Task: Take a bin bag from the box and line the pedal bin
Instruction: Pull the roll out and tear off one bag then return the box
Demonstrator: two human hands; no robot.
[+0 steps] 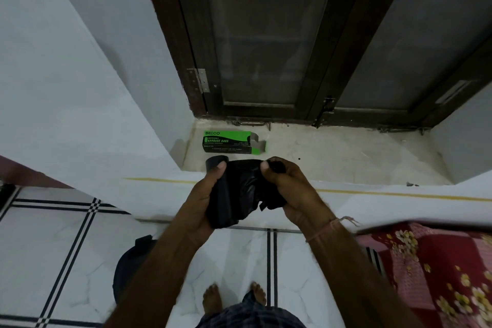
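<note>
A black roll of bin bags (239, 192) is held in front of me at waist height. My left hand (205, 194) grips the rolled part, thumb on top. My right hand (287, 186) pinches the loose end of a bag, pulled a short way off the roll. The green and black garbage bag box (229, 142) lies on its side on the window sill, its right flap open. A dark rounded object that may be the pedal bin (133, 266) stands on the floor to the left of my left forearm, mostly hidden.
A stone window sill (346, 160) runs below a dark wooden window frame (266, 112). White walls flank it. The floor (53, 247) has white tiles with black lines. A red floral bedspread (431, 274) lies at the right. My bare feet (213, 298) show at the bottom.
</note>
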